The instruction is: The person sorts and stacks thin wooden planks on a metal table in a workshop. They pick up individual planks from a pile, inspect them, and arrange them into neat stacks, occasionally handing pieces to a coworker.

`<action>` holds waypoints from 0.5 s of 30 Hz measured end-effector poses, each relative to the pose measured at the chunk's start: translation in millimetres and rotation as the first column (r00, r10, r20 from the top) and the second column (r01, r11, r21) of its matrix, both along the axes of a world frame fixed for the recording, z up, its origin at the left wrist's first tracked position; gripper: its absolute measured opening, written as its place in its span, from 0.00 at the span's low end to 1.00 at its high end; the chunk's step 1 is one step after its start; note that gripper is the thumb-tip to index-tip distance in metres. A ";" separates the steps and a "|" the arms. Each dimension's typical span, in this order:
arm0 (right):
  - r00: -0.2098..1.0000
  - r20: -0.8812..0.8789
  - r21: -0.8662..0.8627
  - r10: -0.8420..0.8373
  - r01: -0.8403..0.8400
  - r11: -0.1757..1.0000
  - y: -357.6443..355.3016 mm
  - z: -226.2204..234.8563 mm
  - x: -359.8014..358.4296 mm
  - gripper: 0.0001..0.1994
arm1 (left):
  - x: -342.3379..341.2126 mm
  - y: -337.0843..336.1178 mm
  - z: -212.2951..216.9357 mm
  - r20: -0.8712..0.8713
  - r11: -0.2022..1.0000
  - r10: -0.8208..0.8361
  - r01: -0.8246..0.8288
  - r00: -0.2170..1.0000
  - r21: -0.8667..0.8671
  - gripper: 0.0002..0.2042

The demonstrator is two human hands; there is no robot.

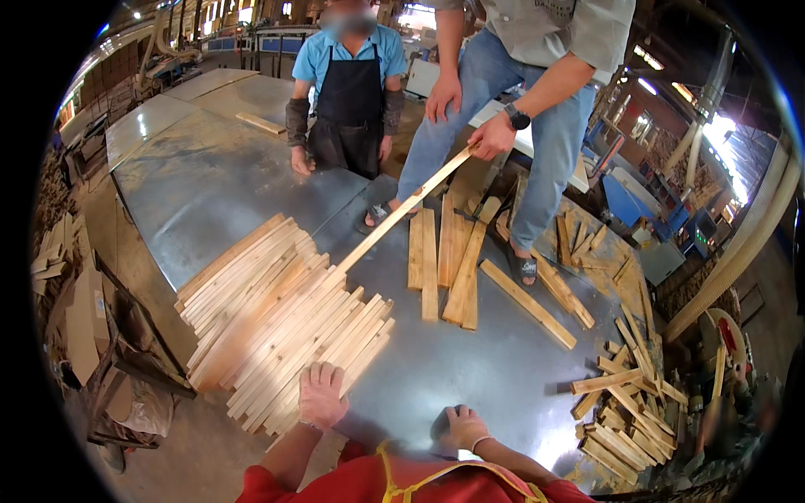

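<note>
My left hand (323,396) lies flat, fingers out, on the near ends of a row of pale wooden strips (268,323). The strips lie side by side on the left of a metal table, their ends uneven. Toward the table's near edge, my right hand (466,427) rests on the metal surface with fingers slightly bent; a dark patch beside it looks like its shadow. I see nothing held in either hand. Across from me, another person's hand (493,137) holds the far end of a long wooden strip (402,211), whose near end reaches the row.
Thicker wooden pieces (459,260) lie mid-table by a standing person's sandalled feet. A jumbled pile of short sticks (629,411) sits at right. One person in a dark apron (348,96) stands at the far side of the metal table (394,369). Pale hoses (738,251) hang at right.
</note>
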State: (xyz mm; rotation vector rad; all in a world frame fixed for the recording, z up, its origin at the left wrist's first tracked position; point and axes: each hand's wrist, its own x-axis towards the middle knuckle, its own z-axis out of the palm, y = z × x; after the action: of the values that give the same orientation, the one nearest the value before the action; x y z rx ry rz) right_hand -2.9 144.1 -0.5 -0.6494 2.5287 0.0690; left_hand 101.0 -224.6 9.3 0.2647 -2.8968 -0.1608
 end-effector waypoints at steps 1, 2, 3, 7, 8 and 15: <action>1.000 -0.004 -0.005 0.000 0.000 1.000 -0.6 1.7 0.4 0.40 | -0.4 -0.8 -5.2 -0.003 1.000 -0.007 0.007 1.000 0.012 0.31; 1.000 0.001 -0.012 0.003 -0.003 1.000 -1.5 2.0 2.9 0.41 | 3.9 -1.6 -4.7 0.002 1.000 -0.011 0.011 1.000 0.022 0.31; 0.999 0.029 -0.058 -0.018 0.019 0.998 0.0 1.0 -5.5 0.41 | 1.4 -0.5 -3.5 -0.046 0.999 0.002 -0.001 0.999 0.041 0.30; 0.891 0.417 -0.474 -0.180 0.382 0.793 -26.5 9.7 -46.4 0.40 | -1.2 -2.7 -0.6 -0.012 0.999 0.005 -0.004 1.000 0.048 0.30; 0.872 0.454 -0.629 -0.186 0.461 0.626 -25.2 -18.4 -52.0 0.41 | -4.2 -1.0 0.3 -0.004 0.998 -0.012 0.012 1.000 0.062 0.31; 0.967 -0.040 -0.958 0.251 -0.108 0.265 -196.1 26.8 -162.2 0.13 | -3.4 -5.4 -1.7 0.089 0.997 0.010 -0.017 0.996 0.082 0.33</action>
State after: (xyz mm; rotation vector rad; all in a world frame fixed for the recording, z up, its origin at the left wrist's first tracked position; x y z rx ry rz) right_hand -165.1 -52.0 26.3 -1.3268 2.0876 -1.5240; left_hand 97.6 -230.0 7.6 0.3130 -2.9792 -0.2733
